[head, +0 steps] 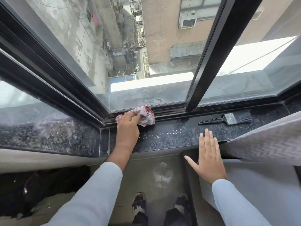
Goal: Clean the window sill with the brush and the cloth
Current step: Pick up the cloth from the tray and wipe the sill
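The window sill (175, 134) is dark speckled granite running below a black window frame. My left hand (128, 126) grips a crumpled red-and-white checked cloth (145, 115) and presses it against the frame track at the sill's back edge, near the corner. My right hand (207, 154) lies flat with fingers spread on the sill's front edge, holding nothing. A black-handled flat brush (228, 119) with dark bristles lies on the sill to the right, apart from both hands. Pale dust specks show on the granite between my hands.
A grey patterned curtain (267, 142) hangs over the sill's right end. A second stretch of granite sill (48, 132) extends left past the corner joint. Black vertical window bar (210, 54) rises above the brush. Dark bag (40, 190) sits on the floor at lower left.
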The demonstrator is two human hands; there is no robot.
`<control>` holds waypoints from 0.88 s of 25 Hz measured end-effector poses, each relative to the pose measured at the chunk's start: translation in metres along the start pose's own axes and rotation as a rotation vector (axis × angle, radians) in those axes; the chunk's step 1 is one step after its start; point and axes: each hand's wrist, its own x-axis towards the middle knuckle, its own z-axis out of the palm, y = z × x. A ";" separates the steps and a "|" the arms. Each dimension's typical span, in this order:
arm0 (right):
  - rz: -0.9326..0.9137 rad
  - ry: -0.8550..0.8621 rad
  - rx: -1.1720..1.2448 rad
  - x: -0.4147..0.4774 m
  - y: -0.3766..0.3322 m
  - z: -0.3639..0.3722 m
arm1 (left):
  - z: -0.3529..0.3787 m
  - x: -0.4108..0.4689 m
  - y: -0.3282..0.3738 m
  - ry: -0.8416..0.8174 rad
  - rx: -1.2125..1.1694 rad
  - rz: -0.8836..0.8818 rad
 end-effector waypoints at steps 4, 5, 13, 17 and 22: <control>0.000 -0.027 -0.008 0.000 0.005 -0.002 | 0.027 0.032 0.101 -0.149 -0.097 0.118; -0.006 -0.026 -0.013 0.001 0.006 -0.002 | 0.032 0.040 0.119 -0.186 -0.089 0.144; -0.006 -0.051 0.032 -0.001 0.006 -0.016 | 0.027 0.021 0.113 -0.211 -0.196 0.599; -0.034 -0.028 0.030 -0.001 0.009 -0.021 | 0.054 0.017 0.117 -0.366 -0.158 0.987; -0.013 -0.073 0.011 -0.003 0.008 -0.022 | 0.053 0.027 0.078 -0.349 -0.062 1.085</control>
